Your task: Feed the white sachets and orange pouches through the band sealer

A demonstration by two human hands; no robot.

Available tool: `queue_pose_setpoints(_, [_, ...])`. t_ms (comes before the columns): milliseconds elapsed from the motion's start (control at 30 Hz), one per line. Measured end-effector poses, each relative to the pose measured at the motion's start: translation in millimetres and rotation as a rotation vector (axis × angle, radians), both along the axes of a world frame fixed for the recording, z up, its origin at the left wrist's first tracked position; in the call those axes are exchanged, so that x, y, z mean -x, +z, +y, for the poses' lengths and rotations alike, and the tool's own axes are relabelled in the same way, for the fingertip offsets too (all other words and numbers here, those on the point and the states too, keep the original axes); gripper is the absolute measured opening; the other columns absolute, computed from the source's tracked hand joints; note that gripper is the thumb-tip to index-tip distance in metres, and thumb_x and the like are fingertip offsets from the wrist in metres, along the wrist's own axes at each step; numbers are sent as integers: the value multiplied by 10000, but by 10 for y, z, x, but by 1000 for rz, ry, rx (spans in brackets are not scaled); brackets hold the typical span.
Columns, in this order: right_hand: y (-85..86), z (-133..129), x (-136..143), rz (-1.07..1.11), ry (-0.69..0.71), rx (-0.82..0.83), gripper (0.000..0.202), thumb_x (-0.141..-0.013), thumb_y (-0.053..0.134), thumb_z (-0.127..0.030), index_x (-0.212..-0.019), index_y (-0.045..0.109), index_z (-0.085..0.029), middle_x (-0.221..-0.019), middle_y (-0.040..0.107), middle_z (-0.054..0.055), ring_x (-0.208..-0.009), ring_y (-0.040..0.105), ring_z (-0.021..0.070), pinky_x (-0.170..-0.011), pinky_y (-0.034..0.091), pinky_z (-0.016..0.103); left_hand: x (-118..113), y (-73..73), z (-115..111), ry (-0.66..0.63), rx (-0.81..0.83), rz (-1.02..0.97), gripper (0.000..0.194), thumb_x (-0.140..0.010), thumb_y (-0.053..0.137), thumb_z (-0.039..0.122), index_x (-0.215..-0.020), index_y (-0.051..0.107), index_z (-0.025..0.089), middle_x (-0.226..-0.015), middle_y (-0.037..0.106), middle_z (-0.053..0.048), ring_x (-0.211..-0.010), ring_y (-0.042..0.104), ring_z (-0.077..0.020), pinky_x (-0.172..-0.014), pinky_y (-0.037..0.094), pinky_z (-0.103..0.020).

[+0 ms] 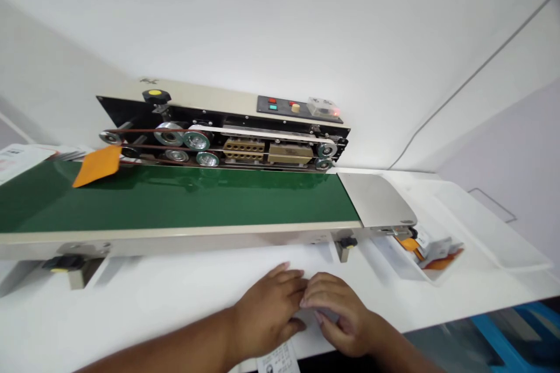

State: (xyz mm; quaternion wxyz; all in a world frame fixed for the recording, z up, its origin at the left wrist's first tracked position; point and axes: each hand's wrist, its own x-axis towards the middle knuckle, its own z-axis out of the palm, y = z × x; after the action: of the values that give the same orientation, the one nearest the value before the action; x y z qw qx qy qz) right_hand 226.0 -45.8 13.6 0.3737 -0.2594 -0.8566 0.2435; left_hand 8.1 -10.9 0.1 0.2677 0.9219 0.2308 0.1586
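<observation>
My left hand (270,310) rests palm down near the white table's front edge, its fingers stretched out and loosely bent. Touching its fingertips is my right hand (341,310), fingers curved and the thumb apart, with nothing visible between them. Below my left wrist a printed paper slip (280,359) lies partly covered. Beyond both hands stands a band sealing machine with a green conveyor belt (227,201), metal rollers (196,139) and a control panel (280,107). An orange packet (98,166) sits at the left end of the rollers, over the belt.
On the right, a white bin (394,259) holds several orange and silver packets (441,253). A larger white tray (481,221) stands beside it. White printed packets (21,160) lie at the far left. Black knobs (63,263) project from the conveyor's front. A cable (472,78) runs along the wall.
</observation>
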Motion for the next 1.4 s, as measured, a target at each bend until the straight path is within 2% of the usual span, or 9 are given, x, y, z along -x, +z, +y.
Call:
queue_pose_setpoints(100, [-65, -21, 11, -16, -30, -85, 346, -819, 499, -97, -1136, 601, -192, -950, 716, 85, -884, 665, 216, -827, 563, 412, 1, -35, 22, 63, -39, 62, 410, -914, 686, 354, -1303, 613, 248, -1391, 642, -58, -1352, 526, -302, -1206, 330, -514])
queue_pose_setpoints(200, [-35, -29, 86, -134, 128, -154, 156, -912, 492, -203, -1008, 614, -213, -813, 713, 43, -814, 680, 189, -833, 575, 363, 1, -88, 53, 131, -83, 87, 408, -918, 666, 263, -1317, 605, 199, -1448, 598, -84, -1366, 514, -301, -1180, 394, -482])
queue_pose_setpoints(333, [-50, -30, 234, -356, 366, -231, 238, -1049, 429, -286, -1151, 630, -209, -1188, 738, 8, -1190, 624, 118, -1074, 464, 248, -8, -135, 109, 179, -107, 80, 423, -916, 624, 166, -1337, 591, 181, -1488, 557, -102, -1387, 497, -295, -1166, 425, -488])
queue_pose_setpoints(433, [-132, -18, 317, -439, 330, -322, 255, -1056, 446, -251, -1227, 631, -214, -1371, 651, -31, -1310, 545, 120, -1157, 383, 257, -16, -141, 152, 222, -80, 52, 397, -921, 585, 117, -1312, 607, 184, -1467, 580, -96, -1382, 507, -280, -1163, 434, -494])
queue_pose_setpoints(733, [-298, 0, 299, -465, 199, -220, 513, -1034, 428, -476, -1316, 567, -71, -1265, 687, 123, -1259, 568, 207, -1124, 446, 350, 14, -93, 205, 286, 38, -78, 305, -966, 520, 138, -1229, 648, 224, -1362, 666, -50, -1332, 552, -233, -1146, 454, -472])
queue_pose_setpoints(867, [-178, -33, 220, -376, 194, -242, 321, -1040, 467, -328, -1193, 630, -97, -1187, 733, 92, -1218, 621, 190, -1150, 433, 348, 14, -108, 233, 297, 63, -115, 289, -968, 513, 143, -1206, 659, 215, -1333, 682, -55, -1306, 566, -235, -1126, 468, -465])
queue_pose_setpoints(1167, [-129, -48, -5, 126, -227, -219, 317, -988, 456, -143, -1255, 613, -209, -976, 753, 94, -875, 723, 218, -766, 613, 379, 85, 66, 141, 123, 83, -359, 374, -979, 536, 448, -1234, 628, 191, -1155, 701, -126, -1086, 621, -284, -945, 520, -437])
queue_pose_setpoints(1267, [-126, -50, 33, 167, -351, -110, 228, -976, 520, -193, -1145, 667, -235, -892, 744, 66, -785, 711, 208, -710, 600, 341, 70, 76, 93, 112, 73, -345, 221, -995, 536, 355, -1000, 690, 196, -866, 691, -74, -817, 625, -216, -750, 513, -330])
queue_pose_setpoints(1400, [-145, -2, 138, 303, -498, 174, 240, -915, 671, -345, -1118, 692, -219, -931, 754, 83, -804, 726, 217, -691, 605, 298, 52, 74, 103, 201, 150, -428, 229, -1022, 509, 303, -937, 691, 192, -827, 664, -49, -755, 613, -172, -680, 479, -259])
